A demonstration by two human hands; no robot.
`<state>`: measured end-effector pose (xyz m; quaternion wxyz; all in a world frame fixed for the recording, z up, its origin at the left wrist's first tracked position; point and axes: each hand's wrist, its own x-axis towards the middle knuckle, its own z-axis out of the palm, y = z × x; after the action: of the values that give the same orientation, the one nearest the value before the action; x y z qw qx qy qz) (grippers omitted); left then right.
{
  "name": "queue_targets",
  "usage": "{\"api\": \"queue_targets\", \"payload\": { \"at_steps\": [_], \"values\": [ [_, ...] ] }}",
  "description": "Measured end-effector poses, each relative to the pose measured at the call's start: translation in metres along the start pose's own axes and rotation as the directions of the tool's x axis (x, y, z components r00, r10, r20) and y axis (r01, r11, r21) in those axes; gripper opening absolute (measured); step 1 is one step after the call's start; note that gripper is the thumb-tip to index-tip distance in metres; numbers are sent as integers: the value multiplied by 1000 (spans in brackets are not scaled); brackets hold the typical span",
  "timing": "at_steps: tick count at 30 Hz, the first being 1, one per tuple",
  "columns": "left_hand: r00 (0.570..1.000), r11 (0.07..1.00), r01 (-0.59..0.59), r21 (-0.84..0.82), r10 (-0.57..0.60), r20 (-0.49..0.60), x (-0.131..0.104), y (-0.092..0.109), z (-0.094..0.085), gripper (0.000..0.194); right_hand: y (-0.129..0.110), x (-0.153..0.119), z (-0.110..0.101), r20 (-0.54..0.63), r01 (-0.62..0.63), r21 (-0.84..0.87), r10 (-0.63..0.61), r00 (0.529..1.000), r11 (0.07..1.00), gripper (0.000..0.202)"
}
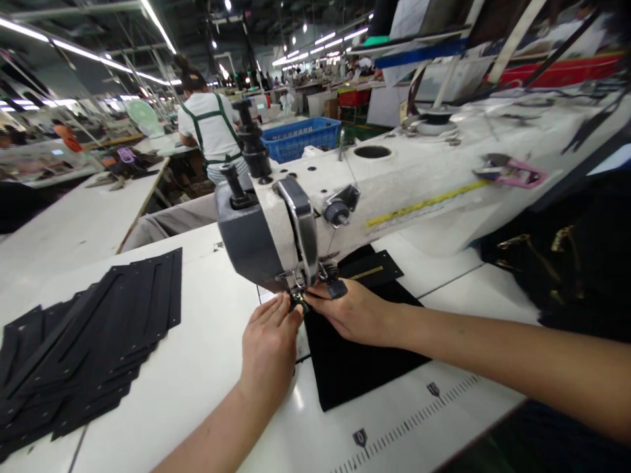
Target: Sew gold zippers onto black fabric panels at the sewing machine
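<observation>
Two grips, one black panel: panel lies on the table below my right grip and just right of my left grip, its far edge under the head of one sewing machine. Left: thumb and fingers curled inward; pinch, cannot tell. Right: fingers extended toward the left's; closure hidden, cannot tell. One pile of black pieces at left, overlapped, not countable.

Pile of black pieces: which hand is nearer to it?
Left. The left hand is right of the pile of black pieces, apart from it; the right hand is farther right, over black fabric.
</observation>
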<state>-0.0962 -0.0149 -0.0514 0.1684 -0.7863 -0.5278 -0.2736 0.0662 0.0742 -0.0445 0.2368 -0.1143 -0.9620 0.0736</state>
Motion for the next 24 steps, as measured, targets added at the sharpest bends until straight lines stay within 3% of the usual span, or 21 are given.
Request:
{"api": "queue_targets", "payload": {
  "at_steps": [13, 24],
  "values": [
    [996, 994, -76, 82, 72, 51, 3, -6, 1, 22, 4, 0, 3, 26, 13, -58, -11, 1000, 998, 28],
    [1000, 998, -9, 55, 8, 8, 12, -6, 2, 18, 9, 7, 2, -22, 37, -84, -39, 999, 996, 21]
  ]
}}
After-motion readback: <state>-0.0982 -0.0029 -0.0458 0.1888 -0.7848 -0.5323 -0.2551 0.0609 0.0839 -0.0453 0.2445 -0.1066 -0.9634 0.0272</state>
